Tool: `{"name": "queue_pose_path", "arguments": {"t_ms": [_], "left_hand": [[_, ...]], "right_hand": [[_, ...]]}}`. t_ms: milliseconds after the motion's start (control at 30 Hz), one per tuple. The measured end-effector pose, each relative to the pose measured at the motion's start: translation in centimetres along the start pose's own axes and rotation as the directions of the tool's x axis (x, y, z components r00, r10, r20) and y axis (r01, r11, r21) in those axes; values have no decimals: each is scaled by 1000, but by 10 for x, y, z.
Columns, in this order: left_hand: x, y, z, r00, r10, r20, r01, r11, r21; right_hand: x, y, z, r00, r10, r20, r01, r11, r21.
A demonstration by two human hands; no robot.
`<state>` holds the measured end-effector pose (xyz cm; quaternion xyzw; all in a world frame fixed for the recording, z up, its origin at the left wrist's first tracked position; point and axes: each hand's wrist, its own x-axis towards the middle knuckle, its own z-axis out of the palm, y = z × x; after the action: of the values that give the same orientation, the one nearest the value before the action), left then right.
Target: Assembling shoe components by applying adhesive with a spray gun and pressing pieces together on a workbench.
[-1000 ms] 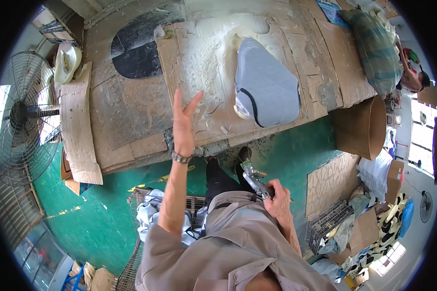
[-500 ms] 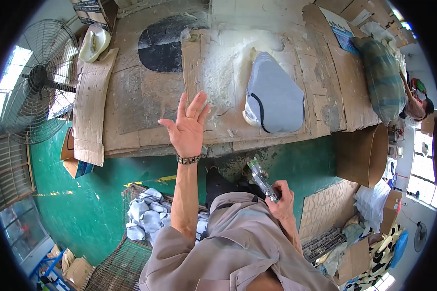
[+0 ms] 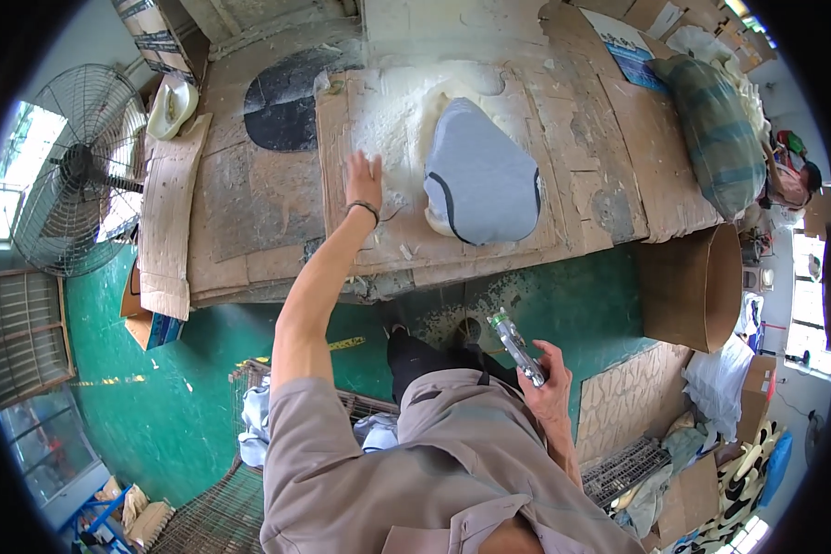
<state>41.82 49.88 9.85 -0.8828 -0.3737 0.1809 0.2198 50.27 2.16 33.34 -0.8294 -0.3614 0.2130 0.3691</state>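
My left hand (image 3: 364, 182) lies flat with fingers spread on the cardboard-covered table (image 3: 277, 212), just left of a grey seat-shaped cover (image 3: 482, 175) resting on pale foam. A dark band circles my left wrist. My right hand (image 3: 547, 374) stays low by my hip, gripping a metal staple gun (image 3: 515, 345) that points up toward the table edge. White powdery foam dust covers the cardboard around the grey cover.
A large fan (image 3: 74, 171) stands at the left. A dark oval piece (image 3: 286, 97) and a pale cap (image 3: 170, 103) lie at the table's far left. A striped bundle (image 3: 718, 134) sits at the right, a cardboard box (image 3: 702, 286) below it. Green floor, wire baskets with cloth below.
My left hand has reached further forward and come down onto the cardboard beside the grey cover. My right hand keeps the staple gun at my side.
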Motion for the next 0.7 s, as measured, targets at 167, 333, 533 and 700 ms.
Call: {"name": "queue_pose_path", "arguments": {"t_ms": [167, 333, 533, 700], "left_hand": [[-63, 56, -12, 926, 355, 129, -378, 861, 340], [-150, 33, -62, 901, 433, -16, -416, 852, -318], [-268, 29, -170, 992, -110, 65, -50, -806, -590], [-302, 44, -232, 983, -181, 22, -160, -917, -366]], "right_hand": [[-18, 20, -16, 996, 63, -60, -65, 998, -26], [-26, 24, -47, 997, 62, -51, -61, 998, 12], [-13, 27, -108, 959, -276, -71, 283, 949, 136], [-9, 43, -139, 961, -251, -112, 275, 897, 345]]}}
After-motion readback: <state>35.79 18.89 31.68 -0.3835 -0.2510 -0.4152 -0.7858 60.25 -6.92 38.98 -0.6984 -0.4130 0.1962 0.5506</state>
